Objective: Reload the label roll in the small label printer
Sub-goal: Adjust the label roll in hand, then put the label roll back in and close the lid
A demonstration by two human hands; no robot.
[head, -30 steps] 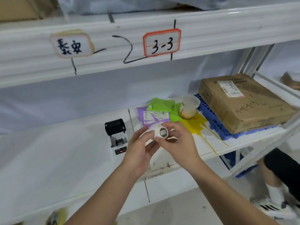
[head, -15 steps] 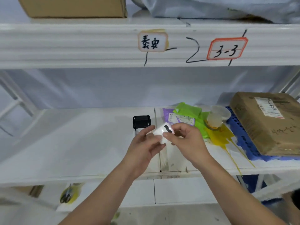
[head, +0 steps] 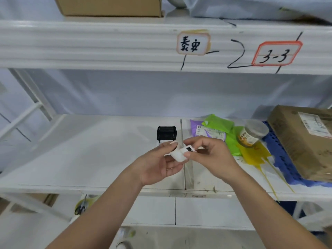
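Observation:
A small white label roll [head: 179, 154] with a black core end is held between both hands above the white shelf [head: 89, 155]. My left hand [head: 158, 164] cups it from the left with thumb and fingers. My right hand [head: 210, 155] pinches its right end, where the black part shows. Just behind the hands stands the small label printer [head: 166, 133]; its black lid is raised, and its white body is mostly hidden by my left hand.
To the right on the shelf lie purple and green bags [head: 213, 128], a clear lidded jar [head: 252, 134], a yellow bag [head: 255, 155] and a cardboard box [head: 305, 141] on a blue mat. Scissors [head: 80, 207] lie on the lower shelf. An upper shelf edge [head: 107, 45] runs overhead.
The view has swung left and up, so the shelf items sit further right. Both hands have kept hold of the roll and turned it; its black core end now faces up-right.

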